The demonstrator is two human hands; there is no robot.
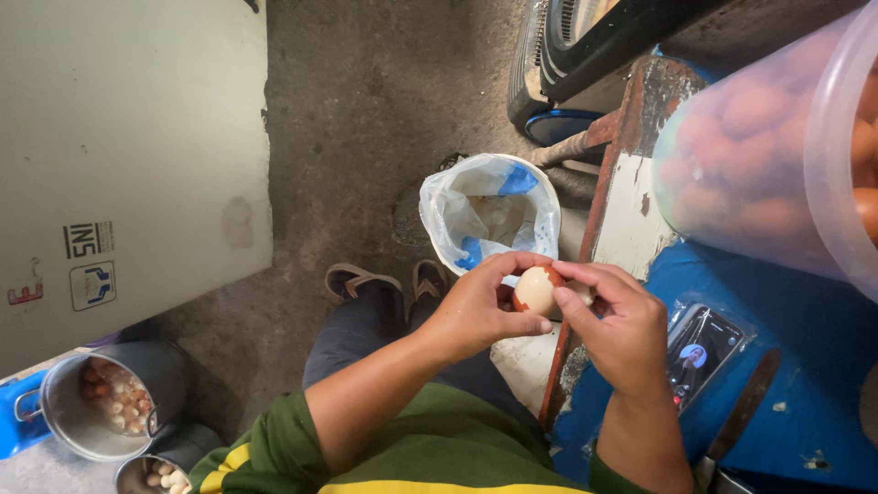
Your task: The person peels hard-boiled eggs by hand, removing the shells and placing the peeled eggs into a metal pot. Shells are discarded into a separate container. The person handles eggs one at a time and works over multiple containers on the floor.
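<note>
my left hand [476, 311] cradles egg [536, 290], fingers curled round it | right hand [617, 325] fingers pinch shell at its side | above lined bucket [489, 215] | light, slick, fragile; hold around middle, gently

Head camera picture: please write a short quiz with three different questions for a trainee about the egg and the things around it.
1. True or false: both hands touch the pale, partly peeled egg.
2. What stands on the floor beyond the egg? A) white plastic-lined bucket B) a wooden crate
3. What flat thing lies on the blue table beside the right hand?

Key: 1 true: the left hand cups it, and right fingertips pinch it. 2 A. 3 A phone in a clear bag.
</note>
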